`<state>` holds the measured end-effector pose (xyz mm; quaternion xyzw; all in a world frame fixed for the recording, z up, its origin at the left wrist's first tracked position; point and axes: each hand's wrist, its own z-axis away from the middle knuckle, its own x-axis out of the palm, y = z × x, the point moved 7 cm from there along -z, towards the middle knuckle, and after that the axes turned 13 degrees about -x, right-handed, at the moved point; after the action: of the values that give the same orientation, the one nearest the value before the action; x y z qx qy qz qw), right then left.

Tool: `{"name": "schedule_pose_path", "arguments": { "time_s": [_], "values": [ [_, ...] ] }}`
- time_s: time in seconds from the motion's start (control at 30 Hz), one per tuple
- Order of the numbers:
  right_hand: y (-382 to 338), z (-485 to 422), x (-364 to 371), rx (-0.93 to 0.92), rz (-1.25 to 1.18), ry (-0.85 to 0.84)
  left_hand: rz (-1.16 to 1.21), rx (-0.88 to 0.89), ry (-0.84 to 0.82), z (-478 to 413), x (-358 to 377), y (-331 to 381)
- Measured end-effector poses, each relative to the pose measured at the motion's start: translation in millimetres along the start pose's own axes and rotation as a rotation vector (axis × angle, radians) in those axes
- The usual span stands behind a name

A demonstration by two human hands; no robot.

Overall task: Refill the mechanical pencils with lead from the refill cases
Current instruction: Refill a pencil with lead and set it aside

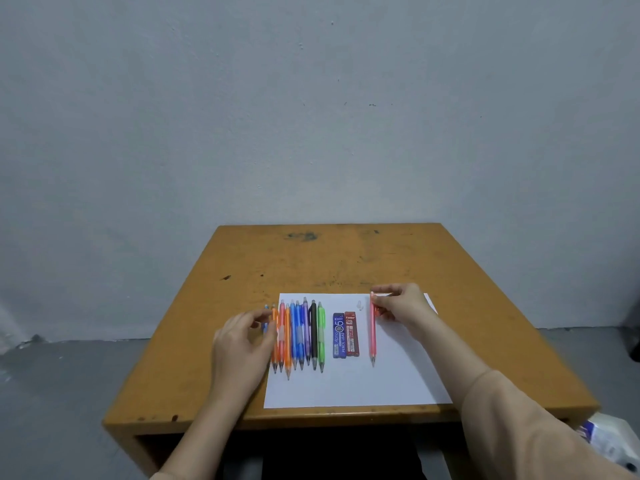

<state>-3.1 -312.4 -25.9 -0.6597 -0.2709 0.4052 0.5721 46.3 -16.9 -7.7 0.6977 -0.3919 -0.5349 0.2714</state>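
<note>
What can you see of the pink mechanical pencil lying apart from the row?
The pink mechanical pencil is slim, translucent-looking pink plastic with a pale pointed tip. It lies flat on the white paper, alone, right of the red lead refill case and apart from it, tip toward the person. The right hand curls its fingers onto the far end, seemingly pinching it. Whether its cap is on cannot be told.

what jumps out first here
A row of coloured pencils lies on the left of the white sheet, the left hand at its end. Two refill cases sit mid-sheet, and a lone pink pencil lies right of them, the right hand at its top.
</note>
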Motion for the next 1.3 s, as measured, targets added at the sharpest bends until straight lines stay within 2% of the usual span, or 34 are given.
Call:
{"name": "schedule_pose_path", "arguments": {
  "time_s": [0.2, 0.6, 1.3],
  "values": [
    [5, -4, 5, 0.016, 0.138, -0.093, -0.213, -0.069, -0.067, -19, 0, -20],
    [12, -10, 8, -0.103, 0.357, -0.090, -0.506, -0.060, -0.132, -21, 15, -39],
    [3, -2, 7, -0.169, 0.415, -0.092, -0.547, -0.065, -0.119, -21, 14, -35]
  ]
}}
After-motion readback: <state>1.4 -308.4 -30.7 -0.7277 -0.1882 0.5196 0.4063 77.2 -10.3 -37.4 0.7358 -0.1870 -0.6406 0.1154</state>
